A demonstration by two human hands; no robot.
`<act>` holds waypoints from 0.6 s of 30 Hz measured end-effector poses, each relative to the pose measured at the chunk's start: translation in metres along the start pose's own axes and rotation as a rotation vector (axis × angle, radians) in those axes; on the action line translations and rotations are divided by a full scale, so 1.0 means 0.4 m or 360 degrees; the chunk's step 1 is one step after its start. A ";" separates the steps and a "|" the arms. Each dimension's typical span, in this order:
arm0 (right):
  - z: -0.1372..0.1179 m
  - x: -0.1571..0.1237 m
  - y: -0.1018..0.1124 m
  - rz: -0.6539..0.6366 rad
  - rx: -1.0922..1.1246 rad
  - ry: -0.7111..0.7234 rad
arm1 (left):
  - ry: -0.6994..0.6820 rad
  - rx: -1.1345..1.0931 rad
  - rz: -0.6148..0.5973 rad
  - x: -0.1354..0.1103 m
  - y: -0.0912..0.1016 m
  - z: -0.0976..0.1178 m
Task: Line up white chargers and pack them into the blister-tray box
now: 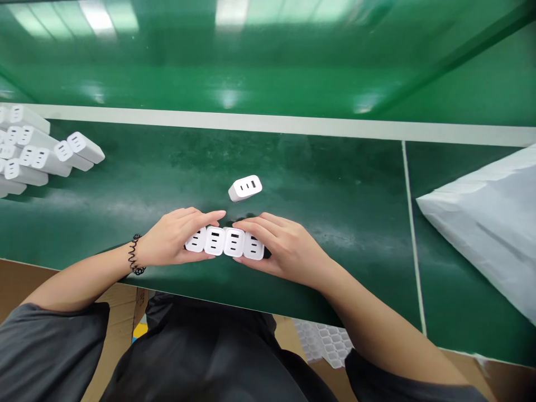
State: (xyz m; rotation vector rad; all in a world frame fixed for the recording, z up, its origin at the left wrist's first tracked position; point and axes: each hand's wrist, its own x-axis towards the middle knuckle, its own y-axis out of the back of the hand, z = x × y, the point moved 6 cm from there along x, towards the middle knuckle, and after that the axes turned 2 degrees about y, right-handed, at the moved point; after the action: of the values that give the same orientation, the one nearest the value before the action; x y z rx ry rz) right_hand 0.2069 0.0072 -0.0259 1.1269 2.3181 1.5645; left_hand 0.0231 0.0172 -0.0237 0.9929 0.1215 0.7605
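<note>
Watching remotely, I count one left hand (167, 237), one right hand (288, 245), four chargers (215, 243) abreast, one loose charger (245, 188), one bracelet (133, 251), one whitish sheet (486, 206); the cut-off charger pile (46, 160) defies counting.

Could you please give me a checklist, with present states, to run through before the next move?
1. Left hand on the row of four white, rounded plastic charger blocks: ok, around its left end.
2. Right hand: ok, around the row's right end.
3. Row's slotted ends facing the camera: ok.
4. Single white, slotted plastic block joined to the row: not ok, it sits apart beyond it.
5. Grip firmness: cannot tell.
6. Pile of white plastic blocks at far left clear of both hands: ok.
</note>
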 end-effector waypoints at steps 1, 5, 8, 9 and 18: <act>0.000 0.000 0.000 0.0003 -0.0004 0.0004 | -0.0002 -0.0003 0.0001 0.000 0.000 0.000; -0.001 0.000 0.001 0.0008 -0.0011 0.0025 | -0.0004 -0.0003 0.0003 0.000 0.000 -0.001; -0.002 0.001 0.002 0.0006 -0.0018 0.0026 | -0.0018 -0.0006 0.0006 0.000 0.000 0.001; -0.002 0.002 0.002 0.0004 -0.0021 0.0024 | -0.0021 -0.0004 0.0010 0.000 0.001 0.002; -0.001 -0.002 0.001 -0.0018 -0.0058 0.0026 | -0.0050 -0.0127 0.0123 -0.001 0.014 0.013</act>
State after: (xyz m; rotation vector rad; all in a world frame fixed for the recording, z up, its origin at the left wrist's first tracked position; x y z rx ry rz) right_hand 0.2075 0.0064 -0.0257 1.0950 2.2919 1.6112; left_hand 0.0220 0.0150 -0.0164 0.9374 0.0254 0.8138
